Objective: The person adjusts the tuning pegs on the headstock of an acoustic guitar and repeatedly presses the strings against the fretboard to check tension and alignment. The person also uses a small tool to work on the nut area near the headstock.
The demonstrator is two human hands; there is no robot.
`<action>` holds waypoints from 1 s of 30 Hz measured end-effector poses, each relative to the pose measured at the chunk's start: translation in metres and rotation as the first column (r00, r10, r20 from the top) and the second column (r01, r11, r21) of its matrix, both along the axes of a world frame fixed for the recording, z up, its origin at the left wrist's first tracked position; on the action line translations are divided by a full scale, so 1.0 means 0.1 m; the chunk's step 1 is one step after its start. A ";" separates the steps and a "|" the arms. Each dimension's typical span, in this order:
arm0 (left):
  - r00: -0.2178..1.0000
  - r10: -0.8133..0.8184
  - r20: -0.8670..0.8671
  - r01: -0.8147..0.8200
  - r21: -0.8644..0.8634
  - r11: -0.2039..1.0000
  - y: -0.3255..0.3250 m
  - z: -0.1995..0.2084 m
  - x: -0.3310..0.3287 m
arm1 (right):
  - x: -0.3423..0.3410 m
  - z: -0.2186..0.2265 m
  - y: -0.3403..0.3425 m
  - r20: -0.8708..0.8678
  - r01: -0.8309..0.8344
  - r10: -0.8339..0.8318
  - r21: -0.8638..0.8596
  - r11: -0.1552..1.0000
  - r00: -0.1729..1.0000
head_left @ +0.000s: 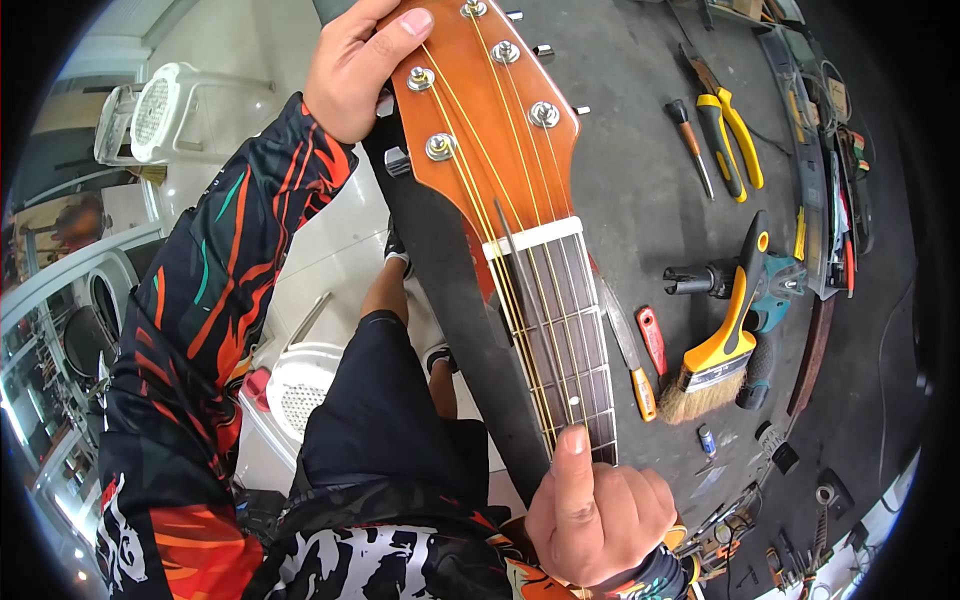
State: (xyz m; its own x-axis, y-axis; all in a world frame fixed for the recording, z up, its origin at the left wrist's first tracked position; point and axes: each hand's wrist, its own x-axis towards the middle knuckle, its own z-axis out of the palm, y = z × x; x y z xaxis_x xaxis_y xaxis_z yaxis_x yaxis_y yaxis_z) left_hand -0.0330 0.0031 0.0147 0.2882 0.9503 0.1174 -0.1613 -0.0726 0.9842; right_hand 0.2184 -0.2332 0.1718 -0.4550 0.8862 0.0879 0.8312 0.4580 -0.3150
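Patterned sleeve (185,330) at lower left; upper centre, left hand (350,78) clamps the headstock (488,135), best kept steady while right hand (602,515), grip unclear, touches strings (561,345) lightly.

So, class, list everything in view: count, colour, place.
Guitar headstock: one, orange-brown, top centre
Tuning posts: five visible, silver, headstock
Strings: several, golden, along fretboard
Fretboard: one, dark, centre
Slender tool: one, grey, across strings
Workbench: one, dark grey, right
Screwdriver: one, brown, upper right
Pliers: one, yellow, beside screwdriver
Paintbrush: one, yellow, right
Power tool: one, teal, behind paintbrush
Handled tools: two, red and orange, left of paintbrush
Small items: many, mixed, right side
Stools: two or more, white, left floor
Legs: two, black shorts, lower left
Left hand: one, dark sleeve, gripping headstock
Right hand: one, patterned sleeve, lower fretboard
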 end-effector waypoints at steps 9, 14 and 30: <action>1.000 -0.024 -0.019 0.024 0.030 0.999 0.02 0.01 -0.02 | 0.07 -0.12 -0.01 -0.024 -0.021 0.026 0.177 0.984 0.999; 0.995 -0.059 0.076 0.055 0.048 0.997 0.01 0.03 0.03 | 0.00 0.01 0.04 0.001 -0.008 0.008 0.107 0.994 1.000; 1.000 0.010 0.014 -0.010 -0.022 1.000 -0.01 0.06 0.04 | -0.08 0.14 0.16 0.005 0.039 -0.039 0.013 0.999 0.999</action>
